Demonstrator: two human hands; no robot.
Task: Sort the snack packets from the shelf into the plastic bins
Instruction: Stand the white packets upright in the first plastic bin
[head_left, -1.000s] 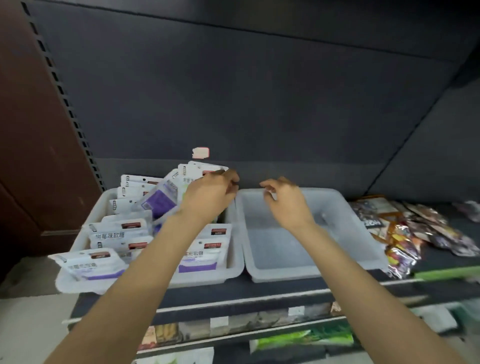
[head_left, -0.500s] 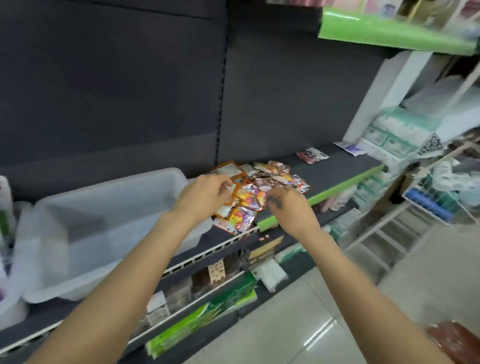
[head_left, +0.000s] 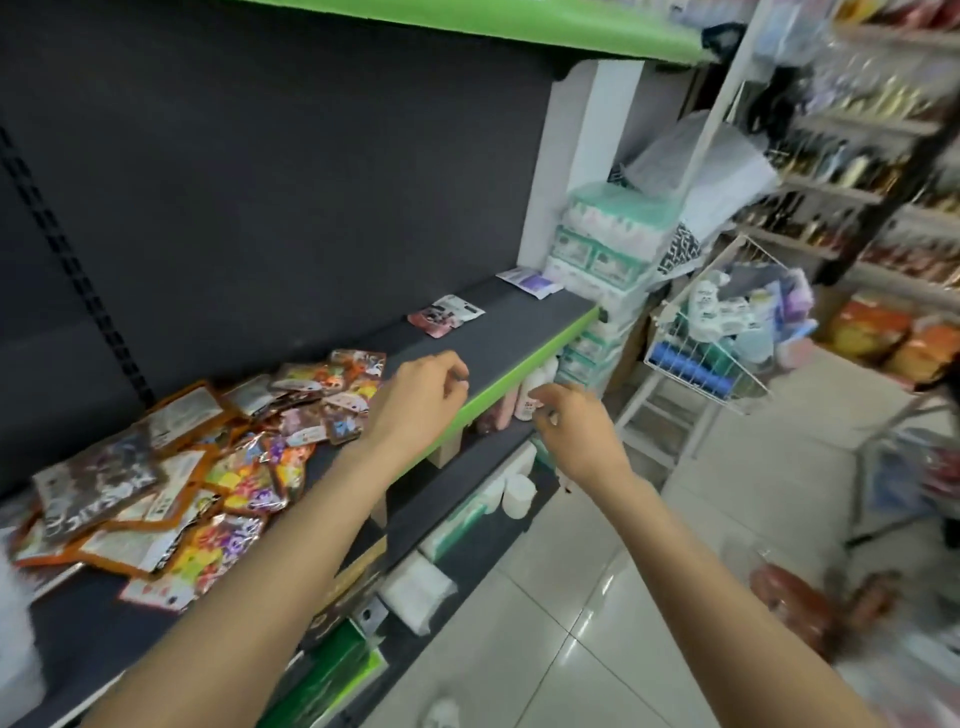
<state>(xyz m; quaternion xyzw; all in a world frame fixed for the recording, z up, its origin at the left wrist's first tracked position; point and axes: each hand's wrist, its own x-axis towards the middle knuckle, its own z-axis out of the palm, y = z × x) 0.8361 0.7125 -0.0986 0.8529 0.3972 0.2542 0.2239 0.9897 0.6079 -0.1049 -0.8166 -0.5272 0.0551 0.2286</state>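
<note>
A heap of colourful snack packets (head_left: 218, 467) lies on the dark shelf (head_left: 498, 343) at the left. Farther right along the shelf lie a pink and grey packet (head_left: 447, 315) and a white and purple packet (head_left: 530, 282). My left hand (head_left: 421, 400) hovers over the shelf's green front edge, just right of the heap, fingers loosely curled and holding nothing. My right hand (head_left: 576, 436) hangs in front of the shelf edge, off the shelf, fingers loosely curled and empty. A sliver of a white plastic bin (head_left: 13, 639) shows at the far left edge.
Stacked tissue packs (head_left: 608, 244) stand at the shelf's right end. A wire basket (head_left: 722, 343) of goods stands in the aisle to the right. Lower shelves hold bottles (head_left: 530, 400) and white packs (head_left: 415, 587). A tiled floor (head_left: 597, 623) lies below.
My view has swung right, from the bins past the packet heap towards the shelf's right end. Both hands moved right along the shelf, still empty. The bins have left the view.
</note>
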